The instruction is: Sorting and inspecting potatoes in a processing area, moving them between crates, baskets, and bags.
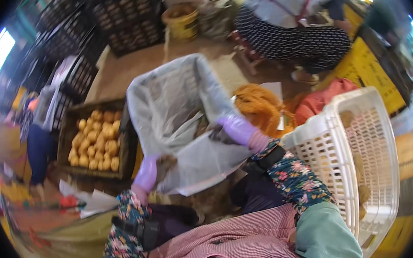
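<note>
A crate lined with translucent plastic film (162, 81) stands before me, its liner folded out over the rim. A loose flap of plastic liner (204, 166) hangs over the near side towards my knees. My left hand (147, 174), in a purple glove, is at the near left corner, closed on the liner. At the near right corner my right hand (240, 130), gloved alike, grips the film too. The fingers of both hands look dark and are blurred. Inside, the liner lies wrinkled, and a dark patch (200, 125) shows near the right hand.
Left stands a dark crate (61, 152) of round yellowish produce (95, 142). Close on my right, a white plastic basket (315, 149) holds a few brown lumps. Orange netting (259, 102) lies beyond my right hand. Stacked black crates (127, 21), a yellow bucket (182, 24) and a bending person (293, 29) are farther off.
</note>
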{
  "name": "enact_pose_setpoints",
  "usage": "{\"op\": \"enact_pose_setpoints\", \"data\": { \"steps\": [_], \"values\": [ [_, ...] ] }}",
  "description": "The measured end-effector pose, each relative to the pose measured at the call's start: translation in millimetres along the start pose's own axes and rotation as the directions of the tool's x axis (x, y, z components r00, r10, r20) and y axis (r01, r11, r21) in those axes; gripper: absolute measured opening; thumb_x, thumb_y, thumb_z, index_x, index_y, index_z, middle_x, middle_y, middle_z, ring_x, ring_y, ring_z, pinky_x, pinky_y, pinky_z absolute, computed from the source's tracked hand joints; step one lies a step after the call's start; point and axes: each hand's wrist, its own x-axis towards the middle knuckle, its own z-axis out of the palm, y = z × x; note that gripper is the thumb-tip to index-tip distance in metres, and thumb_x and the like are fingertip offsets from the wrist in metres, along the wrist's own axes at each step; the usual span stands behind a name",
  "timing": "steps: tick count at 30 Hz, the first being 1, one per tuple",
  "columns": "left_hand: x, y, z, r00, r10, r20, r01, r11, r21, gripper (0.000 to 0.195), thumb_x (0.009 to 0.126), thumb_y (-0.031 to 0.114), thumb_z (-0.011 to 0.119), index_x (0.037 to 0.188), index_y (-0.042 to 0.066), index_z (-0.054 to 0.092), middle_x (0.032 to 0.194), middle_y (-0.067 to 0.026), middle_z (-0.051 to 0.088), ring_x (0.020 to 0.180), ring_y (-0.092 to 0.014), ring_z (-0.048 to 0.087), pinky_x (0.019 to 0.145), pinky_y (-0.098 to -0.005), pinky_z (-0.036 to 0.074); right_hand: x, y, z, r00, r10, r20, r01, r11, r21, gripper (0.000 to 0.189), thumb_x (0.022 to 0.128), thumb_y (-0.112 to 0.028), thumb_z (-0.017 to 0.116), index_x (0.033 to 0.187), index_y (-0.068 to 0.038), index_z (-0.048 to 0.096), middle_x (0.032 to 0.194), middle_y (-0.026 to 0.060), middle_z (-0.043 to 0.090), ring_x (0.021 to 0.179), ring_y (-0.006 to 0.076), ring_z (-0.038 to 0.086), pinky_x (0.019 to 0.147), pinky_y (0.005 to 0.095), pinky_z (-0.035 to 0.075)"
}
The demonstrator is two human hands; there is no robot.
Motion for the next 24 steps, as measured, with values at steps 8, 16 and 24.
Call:
{"op": "enact_pose_setpoints", "data": {
  "steps": [8,16,24],
  "values": [
    [50.9,20.1,-59.0,0.934,0.091,-0.345,-0.149,0.978,-0.145,0.020,0.076,-0.007,0.047,0.091,-0.005,0.061,0.081,-0.0061,0.062,0.075,-0.013,0.056,0.069,-0.0242,0.046,60.3,-40.5,-12.7,0.965,0.226,-0.133,-0.242,0.962,-0.128,0.027,0.075,-0.019,0.060,0.101,-0.011,0.064,0.077,0.0141,0.064,0.073,0.0296,0.062,0.065,0.0361,0.048],
    [95.4,53.5,8.4,0.944,0.326,-0.054,-0.304,0.922,0.240,0.018,0.082,0.004,0.053,0.098,-0.003,0.059,0.083,-0.0110,0.062,0.075,-0.024,0.060,0.069,-0.0322,0.047,28.8,0.5,-40.1,0.847,0.247,-0.470,-0.418,0.857,-0.302,0.018,0.079,-0.018,0.049,0.090,-0.011,0.061,0.075,0.0140,0.063,0.076,0.0310,0.062,0.065,0.0430,0.046],
    [94.5,17.3,-2.1,0.978,0.197,-0.073,-0.203,0.974,-0.095,0.045,0.094,0.028,0.048,0.128,-0.002,0.042,0.121,-0.0130,0.051,0.111,-0.022,0.047,0.094,-0.0305,0.037,-106.1,-77.2,-40.6,0.655,0.013,-0.755,-0.477,0.782,-0.400,0.056,0.083,-0.034,0.053,0.126,0.000,0.042,0.111,0.0153,0.051,0.100,0.0299,0.051,0.084,0.0392,0.041]
  ]
}}
